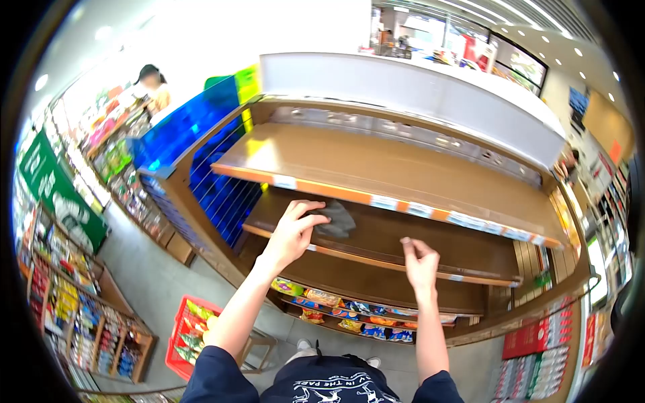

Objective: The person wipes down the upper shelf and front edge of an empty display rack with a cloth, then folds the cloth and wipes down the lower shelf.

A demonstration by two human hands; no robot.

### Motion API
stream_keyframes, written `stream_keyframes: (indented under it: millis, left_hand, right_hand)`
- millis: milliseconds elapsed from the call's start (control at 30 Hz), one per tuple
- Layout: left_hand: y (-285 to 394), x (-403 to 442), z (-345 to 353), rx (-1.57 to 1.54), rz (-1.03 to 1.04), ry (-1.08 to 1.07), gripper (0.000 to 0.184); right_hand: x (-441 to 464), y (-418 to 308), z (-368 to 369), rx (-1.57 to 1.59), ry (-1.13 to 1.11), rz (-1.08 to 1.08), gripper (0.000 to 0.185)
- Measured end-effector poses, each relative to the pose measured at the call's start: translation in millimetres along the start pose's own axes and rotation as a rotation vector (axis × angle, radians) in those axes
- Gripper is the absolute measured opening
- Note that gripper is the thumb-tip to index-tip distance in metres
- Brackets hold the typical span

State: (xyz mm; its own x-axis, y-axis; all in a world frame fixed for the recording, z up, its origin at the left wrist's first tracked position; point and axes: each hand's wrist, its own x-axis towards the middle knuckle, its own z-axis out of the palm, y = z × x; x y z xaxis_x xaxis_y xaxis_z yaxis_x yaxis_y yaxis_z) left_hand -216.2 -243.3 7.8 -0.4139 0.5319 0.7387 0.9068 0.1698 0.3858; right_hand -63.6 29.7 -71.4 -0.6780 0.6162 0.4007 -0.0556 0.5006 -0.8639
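My left hand (293,232) reaches in over the second shelf (383,235) of a brown shelving unit, its fingers bent and closed on a dark grey cloth (336,221). The crumpled cloth hangs at the fingertips near that shelf's left part. My right hand (422,263) is over the front edge of the same shelf, further right. Its fingers are loosely curled with a gap between them, and I see nothing in them. Above both hands runs the bare top shelf (376,161) with an orange front strip and white price labels.
Snack bags (322,297) lie on the lowest shelves. A red basket (176,339) with packets is at lower left, beside a small stool (259,349). A blue panel (218,138) flanks the unit's left end. Drink packs (534,369) stand lower right. Another person (154,87) is far left.
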Motion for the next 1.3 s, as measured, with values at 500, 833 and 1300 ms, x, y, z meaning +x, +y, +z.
stream_keyframes:
  millis: [500,833,1300]
  left_hand:
    - [-26.2,-147.9,-83.6,-0.274,-0.357,0.142,0.026]
    - [-49.7,-173.2,-52.2,-0.856,-0.802,0.418,0.034]
    - [-59.7,-155.5,5.0,-0.498,-0.909,0.807,0.041]
  right_hand:
    - [-35.2,-148.4,204.0,-0.052,-1.163,-0.149,0.057]
    - [-48.9,-128.4,224.9,-0.143,-0.896,-0.078,0.030]
    - [-72.8,-105.4,241.2,-0.014,-0.651,0.033,0.021]
